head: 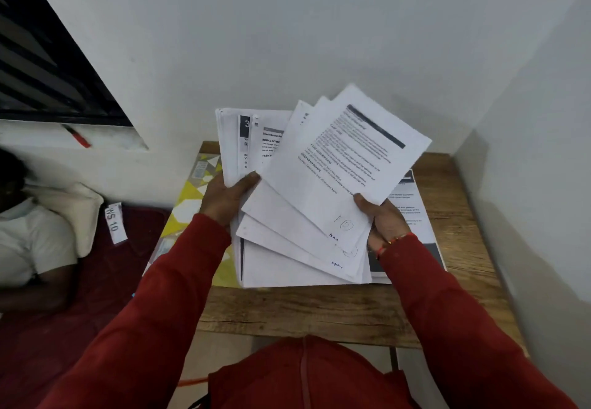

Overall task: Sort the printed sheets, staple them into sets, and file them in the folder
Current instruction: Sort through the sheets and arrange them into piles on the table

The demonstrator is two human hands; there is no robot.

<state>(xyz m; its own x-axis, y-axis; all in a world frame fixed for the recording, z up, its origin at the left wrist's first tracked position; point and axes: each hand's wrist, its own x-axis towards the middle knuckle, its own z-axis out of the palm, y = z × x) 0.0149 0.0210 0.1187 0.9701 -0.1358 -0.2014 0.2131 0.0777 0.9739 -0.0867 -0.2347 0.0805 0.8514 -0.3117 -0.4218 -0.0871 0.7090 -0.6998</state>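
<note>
Above the wooden table I hold a fanned bundle of printed sheets (297,210). My left hand (225,199) grips the thick stack at its left side, thumb across the front. My right hand (382,219) pinches the top sheet (348,152), a text page with a dark header bar, tilted to the right; several sheets fan out beneath it. A yellow and white patterned folder (188,207) lies flat on the table's left side, partly hidden by the papers. More printed sheets (412,207) lie on the table at the right. No stapler is in view.
The wooden table (319,312) stands in a corner between white walls. A person in a white shirt (28,242) lies on a dark red mattress at the left, beside a pillow and a paper label reading WS 10 (114,223). A red pen (78,136) rests on the window ledge.
</note>
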